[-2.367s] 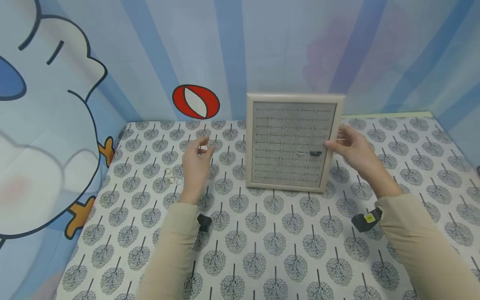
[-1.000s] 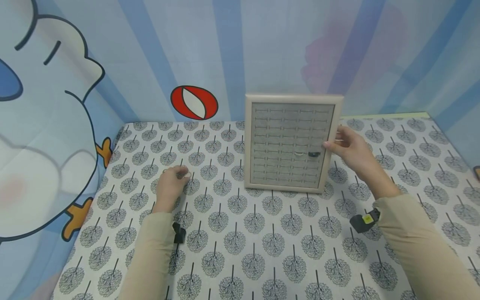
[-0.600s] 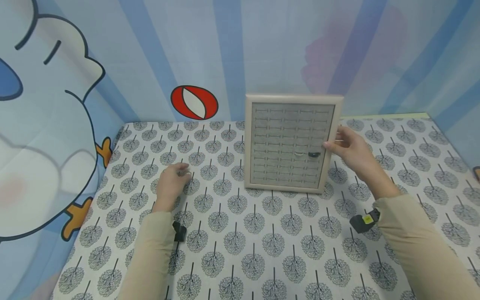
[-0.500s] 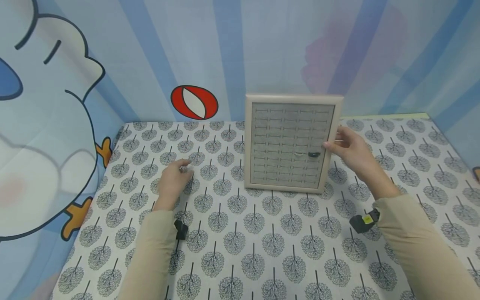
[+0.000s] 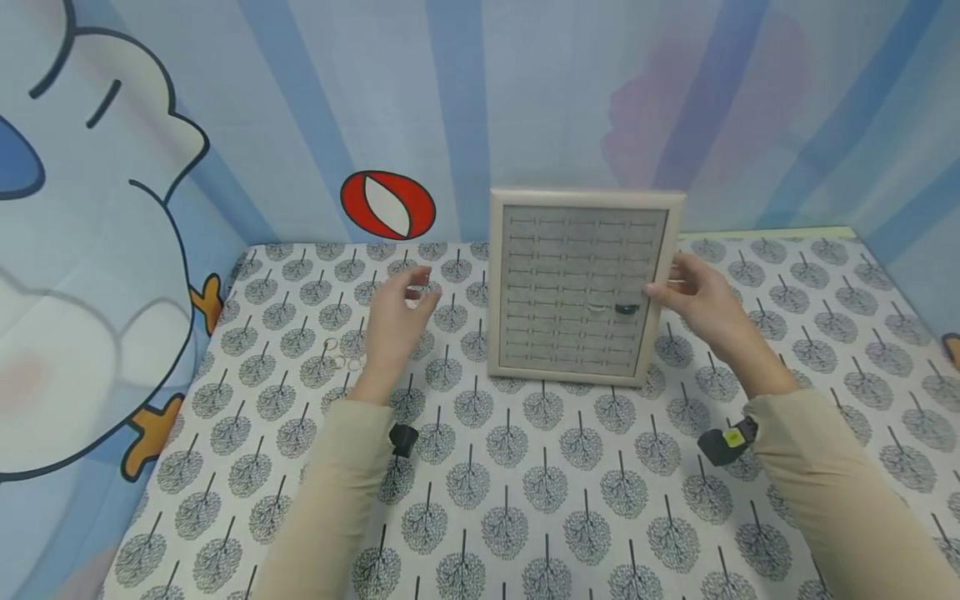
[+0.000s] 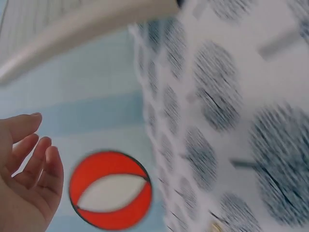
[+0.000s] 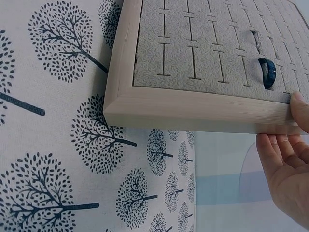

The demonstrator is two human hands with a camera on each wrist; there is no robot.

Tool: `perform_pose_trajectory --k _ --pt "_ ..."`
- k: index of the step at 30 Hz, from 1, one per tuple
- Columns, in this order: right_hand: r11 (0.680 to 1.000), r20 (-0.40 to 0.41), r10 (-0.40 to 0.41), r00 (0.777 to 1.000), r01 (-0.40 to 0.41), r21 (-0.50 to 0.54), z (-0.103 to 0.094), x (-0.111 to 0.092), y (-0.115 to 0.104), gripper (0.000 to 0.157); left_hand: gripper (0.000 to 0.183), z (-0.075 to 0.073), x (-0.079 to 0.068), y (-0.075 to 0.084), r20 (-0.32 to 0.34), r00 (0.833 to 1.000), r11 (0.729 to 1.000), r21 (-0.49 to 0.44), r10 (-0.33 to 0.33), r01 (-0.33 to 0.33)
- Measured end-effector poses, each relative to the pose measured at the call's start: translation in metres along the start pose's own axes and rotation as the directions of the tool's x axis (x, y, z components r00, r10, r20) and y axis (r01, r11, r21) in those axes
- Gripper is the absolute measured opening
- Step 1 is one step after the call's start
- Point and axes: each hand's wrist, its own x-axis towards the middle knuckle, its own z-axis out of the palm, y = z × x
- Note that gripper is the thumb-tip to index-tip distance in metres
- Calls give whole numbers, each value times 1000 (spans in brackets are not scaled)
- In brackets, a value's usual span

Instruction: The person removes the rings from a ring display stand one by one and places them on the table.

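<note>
My right hand (image 5: 701, 304) grips the right edge of a pale wooden-framed ring display board (image 5: 498, 292), thumb on the front and fingers behind. The board stands tilted up on the cloth. Its grey fabric panel is lined with slots; a dark blue ring (image 7: 267, 73) and a thin silver ring (image 7: 257, 40) sit side by side in them. My left hand (image 5: 396, 325) hovers left of the board, thumb and fingers bent apart with nothing visible between them. Small loose rings (image 5: 330, 343) lie on the cloth just left of that hand.
A white cloth with a dark tree print (image 5: 472, 483) covers the table. Behind it hangs a blue striped backdrop with a red and white oval (image 5: 387, 205). A pale green strip (image 5: 765, 234) runs along the table's back right edge.
My left hand went down to the loose rings, stayed there, then came back up and right toward the board. The right hand and the board have stayed put.
</note>
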Motion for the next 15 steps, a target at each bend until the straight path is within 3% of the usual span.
perform_pose_trajectory --k 10,15 --pt "1000 -6 -1 1000 1 -3 1 1 -1 67 35 34 -9 52 77 987 990 -21 140 -138" --pt "1000 -7 3 1000 -3 1 0 1 0 67 33 52 -17 72 151 975 986 1 165 -167"
